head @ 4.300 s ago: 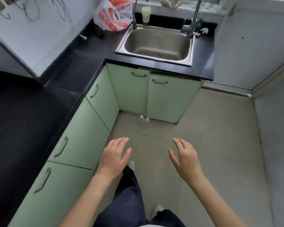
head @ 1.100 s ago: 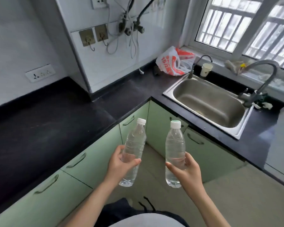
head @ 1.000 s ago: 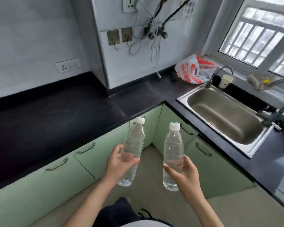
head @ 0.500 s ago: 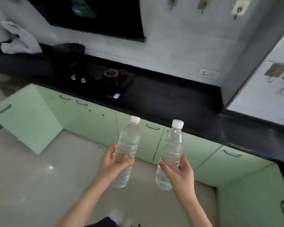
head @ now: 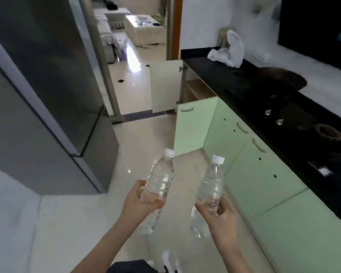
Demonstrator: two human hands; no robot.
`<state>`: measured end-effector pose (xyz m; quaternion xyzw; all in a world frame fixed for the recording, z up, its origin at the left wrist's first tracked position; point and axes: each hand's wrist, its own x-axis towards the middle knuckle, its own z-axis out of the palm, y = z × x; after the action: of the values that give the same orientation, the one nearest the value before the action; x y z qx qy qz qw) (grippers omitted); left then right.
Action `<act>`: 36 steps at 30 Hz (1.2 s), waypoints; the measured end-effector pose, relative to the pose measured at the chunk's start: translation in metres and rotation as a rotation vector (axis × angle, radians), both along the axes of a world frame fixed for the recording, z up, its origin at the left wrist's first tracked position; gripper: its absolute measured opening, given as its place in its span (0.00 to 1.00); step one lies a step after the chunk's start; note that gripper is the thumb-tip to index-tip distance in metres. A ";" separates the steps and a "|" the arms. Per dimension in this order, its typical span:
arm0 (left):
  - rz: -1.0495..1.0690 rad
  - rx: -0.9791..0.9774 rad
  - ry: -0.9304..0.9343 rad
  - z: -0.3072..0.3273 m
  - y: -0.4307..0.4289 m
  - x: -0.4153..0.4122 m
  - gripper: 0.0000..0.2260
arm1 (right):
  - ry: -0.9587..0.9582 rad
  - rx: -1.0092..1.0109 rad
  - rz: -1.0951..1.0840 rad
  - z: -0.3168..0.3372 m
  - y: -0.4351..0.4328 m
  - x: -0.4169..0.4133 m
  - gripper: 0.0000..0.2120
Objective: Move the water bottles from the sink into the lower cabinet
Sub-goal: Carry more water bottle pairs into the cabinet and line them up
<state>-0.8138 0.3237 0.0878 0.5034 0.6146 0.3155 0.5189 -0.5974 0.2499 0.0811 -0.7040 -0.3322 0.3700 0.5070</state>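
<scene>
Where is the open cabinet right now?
In the head view the open cabinet sits upper centre, at the far end of the green cabinet row, under the black counter and beside the doorway.

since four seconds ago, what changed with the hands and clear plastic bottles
Both empty hands took hold: left hand grips one clear plastic water bottle, right hand a second bottle. View turned from the steel sink to an open pale green cabinet door. Bottles stay capped, necks up.
</scene>
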 end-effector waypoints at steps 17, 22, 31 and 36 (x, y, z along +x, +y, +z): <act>0.397 -0.085 0.069 -0.034 0.234 -0.105 0.21 | -0.022 -0.071 0.396 -0.022 0.345 -0.094 0.16; 0.441 -0.050 0.080 -0.010 0.353 -0.111 0.22 | -0.033 -0.040 0.461 -0.009 0.477 -0.094 0.15; 0.444 -0.064 0.053 0.000 0.526 -0.111 0.27 | -0.017 -0.068 0.434 -0.017 0.633 -0.090 0.14; 0.380 -0.117 0.006 -0.031 0.629 -0.113 0.22 | -0.024 -0.159 0.360 -0.045 0.717 -0.094 0.15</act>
<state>-0.9269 0.9524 0.0570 0.3484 0.7173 0.3701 0.4766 -0.6910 0.9665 0.0357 -0.6754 -0.4286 0.4714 0.3714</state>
